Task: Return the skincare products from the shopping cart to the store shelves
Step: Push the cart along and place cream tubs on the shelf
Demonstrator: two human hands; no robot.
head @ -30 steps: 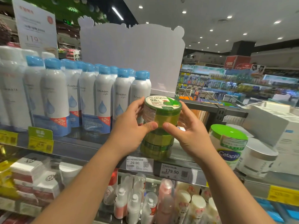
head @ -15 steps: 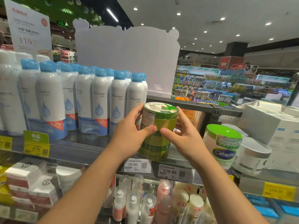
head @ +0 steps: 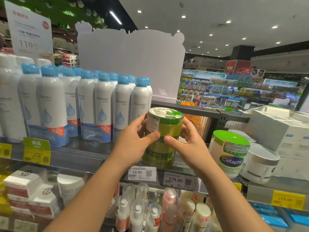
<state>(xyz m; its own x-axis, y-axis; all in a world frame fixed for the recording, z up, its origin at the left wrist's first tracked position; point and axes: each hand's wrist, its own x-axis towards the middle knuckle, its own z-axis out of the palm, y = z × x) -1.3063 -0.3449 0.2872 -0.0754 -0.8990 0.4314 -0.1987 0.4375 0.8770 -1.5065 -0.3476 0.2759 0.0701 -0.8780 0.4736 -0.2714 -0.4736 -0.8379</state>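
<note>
Here, head view: I look down and forward at a shelf [head: 80, 158] of grey metal with a glossy top, my two bare forearms reaching up to it.
Aloe jar [head: 164, 122]: a round, squat tub of translucent green plastic with a flat white printed lid and a paper label on its side; it sits on top of a stack of green jars [head: 158, 153] of the same round shape, which stands on the shelf.
My left hand [head: 133, 144]: curled round the left side of the aloe jar, thumb pressed on its front, fingers wrapped behind the label.
My right hand [head: 189, 144]: curled round the right side of the same jar, thumb tip on the front close to the left thumb, not touching it.
Spray bottles [head: 103, 108]: tall smooth white cylinders with rounded blue caps, in rows just to the left of the jars.
Cetaphil tub [head: 229, 153]: a wide white jar with a domed bright green lid, near my right hand on the same shelf.
White jar [head: 260, 164]: matte, with a silver band, just beside the Cetaphil tub.
Price tags [head: 142, 173]: flat white paper cards on the shelf edge below the stack.
Pump bottles [head: 138, 213]: small clear and pink plastic, on the shelf below.
</note>
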